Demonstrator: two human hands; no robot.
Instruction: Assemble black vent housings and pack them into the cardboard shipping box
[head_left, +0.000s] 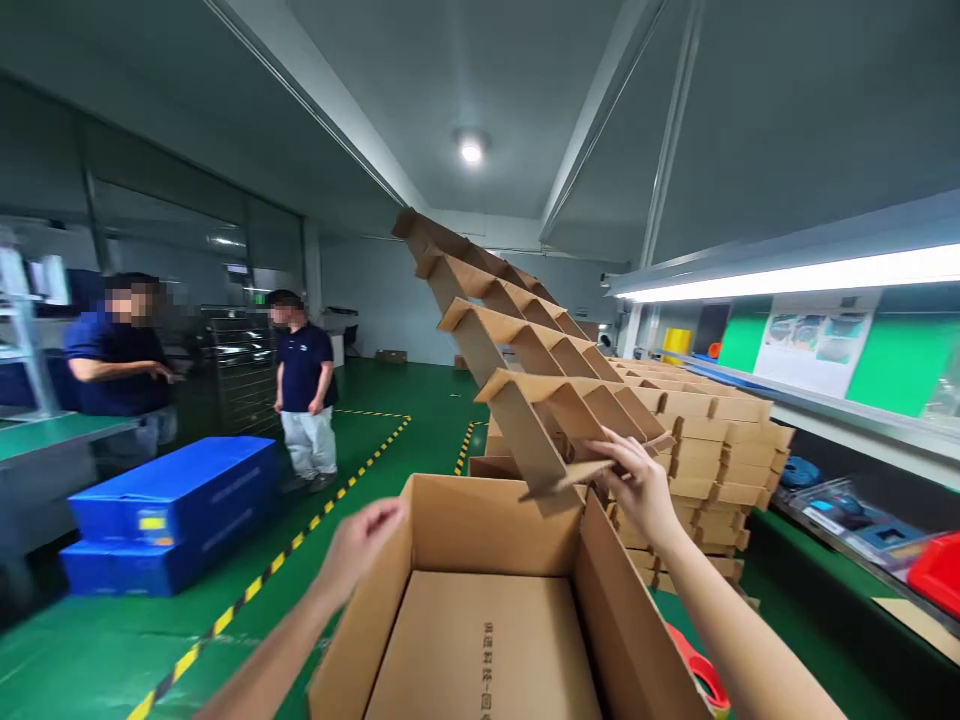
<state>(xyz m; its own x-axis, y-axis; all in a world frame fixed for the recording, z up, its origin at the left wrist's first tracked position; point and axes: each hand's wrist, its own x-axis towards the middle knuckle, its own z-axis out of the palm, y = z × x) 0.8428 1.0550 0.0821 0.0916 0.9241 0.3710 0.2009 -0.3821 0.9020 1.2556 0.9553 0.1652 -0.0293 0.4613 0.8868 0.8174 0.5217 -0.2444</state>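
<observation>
My right hand (pixel 634 478) grips the lower end of a brown cardboard divider grid (pixel 551 405). The grid slants up and away to the left, its cells spread apart, with its lower corner at the far right corner of an open cardboard box (pixel 487 525). Dark printed characters run along the box's bare bottom. Beside the upper left rim is my left hand (pixel 364 545), slightly blurred, fingers curled together with nothing visible in them. Whether it touches the rim I cannot tell.
More divider grids (pixel 701 450) are stacked behind on the right, beside a lit workbench shelf (pixel 862 425). A red tape roll (pixel 701 675) is at the lower right. Blue boxes (pixel 172 510) and two people (pixel 304 385) are left, beyond yellow-black floor tape (pixel 277 565).
</observation>
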